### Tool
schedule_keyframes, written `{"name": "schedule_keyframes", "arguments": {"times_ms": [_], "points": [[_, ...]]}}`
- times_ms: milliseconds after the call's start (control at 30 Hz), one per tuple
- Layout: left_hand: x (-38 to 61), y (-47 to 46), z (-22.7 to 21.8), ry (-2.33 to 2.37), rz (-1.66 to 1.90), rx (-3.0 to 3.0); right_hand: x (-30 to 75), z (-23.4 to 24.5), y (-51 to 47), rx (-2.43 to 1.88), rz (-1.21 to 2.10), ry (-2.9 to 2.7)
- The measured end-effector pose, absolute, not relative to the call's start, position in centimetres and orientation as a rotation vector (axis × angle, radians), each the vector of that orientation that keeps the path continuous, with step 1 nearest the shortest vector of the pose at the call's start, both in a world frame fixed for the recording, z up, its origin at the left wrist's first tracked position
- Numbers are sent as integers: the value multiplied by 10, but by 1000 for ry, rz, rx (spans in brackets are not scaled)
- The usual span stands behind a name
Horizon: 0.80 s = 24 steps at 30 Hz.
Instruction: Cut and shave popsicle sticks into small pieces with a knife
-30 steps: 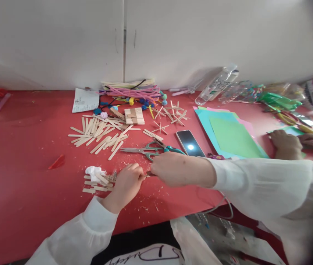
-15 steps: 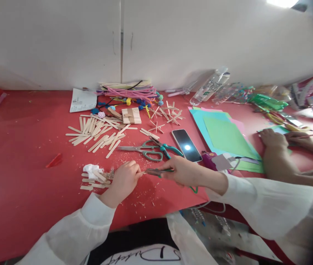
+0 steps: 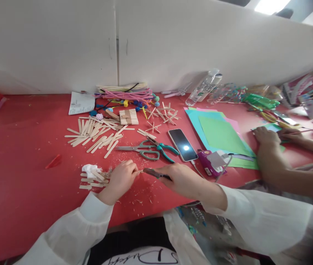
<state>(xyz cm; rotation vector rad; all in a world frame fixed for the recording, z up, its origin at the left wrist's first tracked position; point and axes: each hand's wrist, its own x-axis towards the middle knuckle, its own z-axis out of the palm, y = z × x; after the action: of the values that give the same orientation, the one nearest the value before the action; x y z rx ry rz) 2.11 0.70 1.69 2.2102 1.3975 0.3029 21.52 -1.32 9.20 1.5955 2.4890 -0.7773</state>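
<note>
We are seeing the left hand and the right hand working close together over the red table, not far from its near edge. The left fingers are closing tightly, thumb against finger, and they are pinching a thin wooden stick, whose free end is pointing towards the right hand. The right fingers are curling fully around the handle of a dark tool, and its tip is lying at the end of this stick; the parts being so small and partly covered, we are not able to say which kind of tool it is, nor whether the tip is truly touching the wood. Pale shavings are lying scattered between the hands and the near edge.

Just beside the left hand, on its left, a few flat sticks are resting with a white tissue. Further towards the far edge, a pair of grey scissors is lying next to the teal pliers, and a phone is lying to the right of them. A loose heap of craft sticks is spreading behind the scissors, while pipe cleaners are lying along the far edge. Towards the right side of the table, coloured sheets are overlapping, and beyond them a co-worker's hand is resting on the table
</note>
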Motion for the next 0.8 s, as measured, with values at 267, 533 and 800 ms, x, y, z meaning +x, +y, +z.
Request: {"name": "schedule_keyframes", "arguments": {"times_ms": [267, 533, 800], "points": [[20, 5, 17, 1402, 319, 2224, 208, 98, -11, 1592, -796, 2383], [20, 6, 14, 1387, 344, 2237, 208, 98, -11, 1578, -752, 2388], [20, 6, 18, 1390, 314, 2229, 204, 105, -9, 1580, -752, 2341]]}}
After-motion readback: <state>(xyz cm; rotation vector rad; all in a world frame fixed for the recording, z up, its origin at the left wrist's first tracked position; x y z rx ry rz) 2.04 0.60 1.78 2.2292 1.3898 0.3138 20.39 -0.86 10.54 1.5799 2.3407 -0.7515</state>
